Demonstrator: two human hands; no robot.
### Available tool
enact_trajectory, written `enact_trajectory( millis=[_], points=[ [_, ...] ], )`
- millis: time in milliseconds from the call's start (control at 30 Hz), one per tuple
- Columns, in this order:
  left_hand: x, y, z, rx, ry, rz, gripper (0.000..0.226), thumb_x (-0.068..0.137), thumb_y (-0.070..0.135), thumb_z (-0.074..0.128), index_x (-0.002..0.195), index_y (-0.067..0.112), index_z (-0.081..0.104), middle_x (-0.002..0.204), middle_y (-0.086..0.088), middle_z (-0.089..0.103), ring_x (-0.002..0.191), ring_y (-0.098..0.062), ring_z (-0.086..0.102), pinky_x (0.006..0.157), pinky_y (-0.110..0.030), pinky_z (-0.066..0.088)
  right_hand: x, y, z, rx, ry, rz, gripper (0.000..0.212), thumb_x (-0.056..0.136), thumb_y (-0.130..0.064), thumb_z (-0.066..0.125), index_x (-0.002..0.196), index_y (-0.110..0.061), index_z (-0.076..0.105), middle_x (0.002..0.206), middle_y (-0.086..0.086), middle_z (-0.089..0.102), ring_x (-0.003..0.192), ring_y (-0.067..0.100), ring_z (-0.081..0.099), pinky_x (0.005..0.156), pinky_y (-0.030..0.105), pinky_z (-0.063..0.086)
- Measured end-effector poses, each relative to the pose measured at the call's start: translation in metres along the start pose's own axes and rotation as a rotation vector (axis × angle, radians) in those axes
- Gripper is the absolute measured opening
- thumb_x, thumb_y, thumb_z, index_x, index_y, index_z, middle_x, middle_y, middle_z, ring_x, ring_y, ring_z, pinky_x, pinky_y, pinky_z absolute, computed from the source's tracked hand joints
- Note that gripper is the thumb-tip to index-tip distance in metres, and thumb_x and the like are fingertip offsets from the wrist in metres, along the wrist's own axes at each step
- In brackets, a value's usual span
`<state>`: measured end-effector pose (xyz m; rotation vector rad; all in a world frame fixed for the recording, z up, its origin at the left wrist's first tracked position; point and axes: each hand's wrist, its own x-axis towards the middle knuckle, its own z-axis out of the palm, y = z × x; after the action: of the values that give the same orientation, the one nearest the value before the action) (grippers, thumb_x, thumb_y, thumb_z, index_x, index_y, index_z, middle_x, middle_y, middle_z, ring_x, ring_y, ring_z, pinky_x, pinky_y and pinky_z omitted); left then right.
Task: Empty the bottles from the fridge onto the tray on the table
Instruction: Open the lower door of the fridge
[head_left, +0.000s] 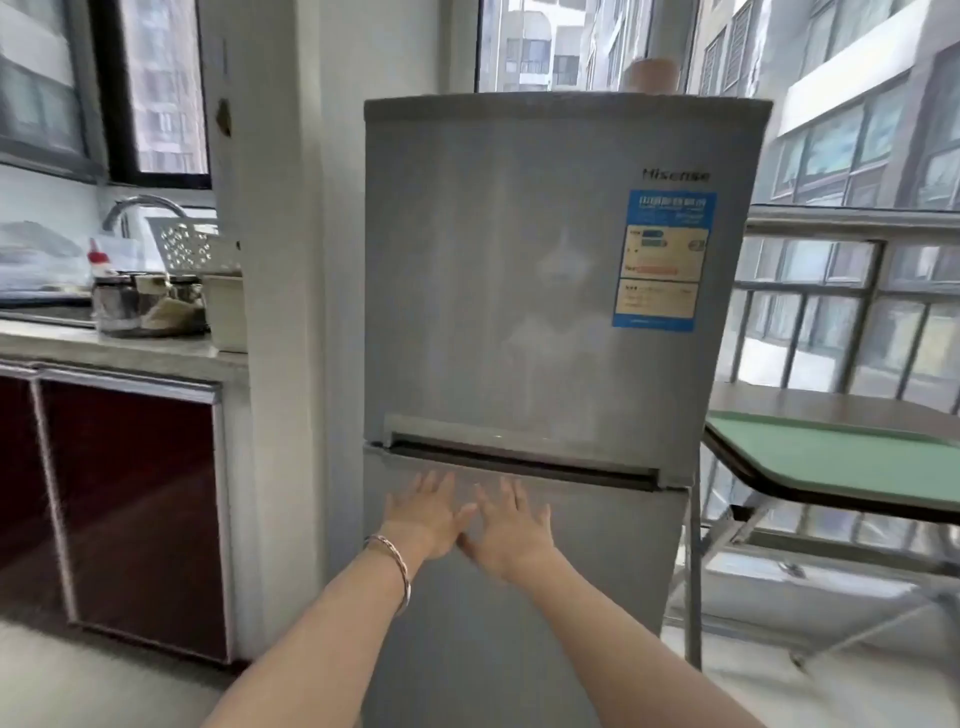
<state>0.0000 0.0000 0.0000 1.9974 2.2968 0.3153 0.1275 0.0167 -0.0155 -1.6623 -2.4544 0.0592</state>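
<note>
A silver two-door fridge (519, 270) stands straight ahead with both doors closed; no bottles show. My left hand (423, 514), a bracelet on its wrist, and my right hand (511, 530) reach forward side by side with fingers spread, just below the handle groove (519, 457) between the upper and lower doors. Neither hand holds anything. To the right of the fridge a green tray (841, 462) lies on a folding table (831, 410) by the balcony railing.
At left, a kitchen counter (119, 348) carries jars, a white basket and a faucet, above dark red cabinet doors (130, 509). A white pillar (280, 312) stands between counter and fridge. Metal table legs (693, 577) stand close by the fridge's right side.
</note>
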Motion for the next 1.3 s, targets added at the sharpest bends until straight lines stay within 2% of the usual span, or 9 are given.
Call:
enact_trajectory(
  millis=[267,433,567,700,833,967,1067,1200,1300],
  points=[
    [0.028,-0.015,0.013,0.048,0.142,0.149,0.062,0.101,0.028,0.03,0.154,0.016,0.0,0.163,0.001,-0.006,0.151,-0.017,-0.005,0.121,-0.046,0.008,0.034,-0.005,0.013,-0.073,0.099,0.002,0.086,0.091,-0.053,0.04,0.155,-0.014,-0.002,0.164,0.006,-0.009,0.151,0.022,-0.013,0.119,0.052,-0.007],
    [0.044,-0.013,0.02,0.04,0.185,0.106,0.069,0.095,0.022,0.043,0.154,0.016,0.007,0.163,0.003,0.006,0.151,-0.016,-0.001,0.121,-0.047,0.009,0.037,-0.005,0.012,-0.037,0.077,0.021,0.093,0.089,-0.051,0.047,0.155,-0.012,-0.007,0.164,0.002,-0.009,0.151,0.018,-0.013,0.118,0.053,-0.005],
    [0.034,-0.01,0.021,0.027,0.23,0.092,0.069,0.091,0.014,0.045,0.153,0.016,0.014,0.162,0.003,0.013,0.151,-0.016,0.005,0.121,-0.047,0.012,0.033,-0.004,0.008,-0.058,0.074,0.025,0.091,0.088,-0.045,0.051,0.155,-0.014,-0.003,0.165,0.001,-0.003,0.151,0.016,-0.005,0.119,0.052,0.005],
    [0.027,-0.011,0.011,0.119,0.279,0.108,0.062,0.091,0.017,0.044,0.15,0.02,0.026,0.157,0.002,0.029,0.147,-0.017,0.023,0.119,-0.044,0.016,0.027,-0.006,-0.002,-0.02,0.113,0.018,0.073,0.091,-0.038,0.047,0.153,-0.013,0.017,0.16,0.003,0.02,0.149,0.019,0.013,0.116,0.051,0.016],
    [0.014,-0.015,-0.016,0.224,0.293,0.178,0.048,0.091,0.011,0.042,0.136,0.03,0.048,0.131,-0.005,0.062,0.121,-0.028,0.057,0.098,-0.037,0.043,0.014,-0.012,-0.014,-0.012,0.22,0.023,0.039,0.098,-0.03,0.036,0.132,-0.012,0.045,0.138,0.008,0.05,0.133,0.026,0.04,0.107,0.048,0.027],
    [0.003,-0.016,-0.035,0.075,0.25,0.216,0.055,0.09,0.004,0.044,0.138,0.03,0.045,0.132,-0.004,0.06,0.119,-0.027,0.057,0.095,-0.037,0.048,-0.001,-0.024,-0.032,-0.036,0.287,0.089,0.036,0.1,-0.028,0.029,0.114,-0.01,0.057,0.117,0.01,0.066,0.112,0.031,0.056,0.099,0.046,0.03],
    [-0.007,-0.005,-0.042,0.023,0.228,0.254,0.056,0.09,0.003,0.043,0.138,0.032,0.047,0.131,-0.002,0.061,0.117,-0.024,0.057,0.094,-0.037,0.049,-0.012,-0.02,-0.042,-0.002,0.321,0.178,0.03,0.098,-0.028,0.033,0.108,-0.011,0.056,0.106,0.009,0.071,0.101,0.03,0.064,0.096,0.042,0.031],
    [-0.012,0.016,-0.042,0.005,0.136,0.301,0.057,0.094,0.004,0.039,0.142,0.034,0.042,0.139,0.0,0.056,0.125,-0.021,0.054,0.1,-0.036,0.046,-0.024,-0.003,-0.049,0.052,0.234,0.361,0.031,0.094,-0.029,0.042,0.117,-0.01,0.05,0.11,0.007,0.069,0.102,0.028,0.064,0.093,0.04,0.037],
    [-0.007,0.037,-0.038,0.036,0.083,0.337,0.058,0.096,0.005,0.04,0.144,0.036,0.036,0.145,0.003,0.05,0.129,-0.019,0.051,0.105,-0.036,0.043,-0.035,0.013,-0.054,-0.051,0.126,0.459,0.055,0.091,-0.038,0.051,0.135,-0.006,0.039,0.129,0.011,0.053,0.106,0.026,0.06,0.093,0.04,0.043]
  ],
)
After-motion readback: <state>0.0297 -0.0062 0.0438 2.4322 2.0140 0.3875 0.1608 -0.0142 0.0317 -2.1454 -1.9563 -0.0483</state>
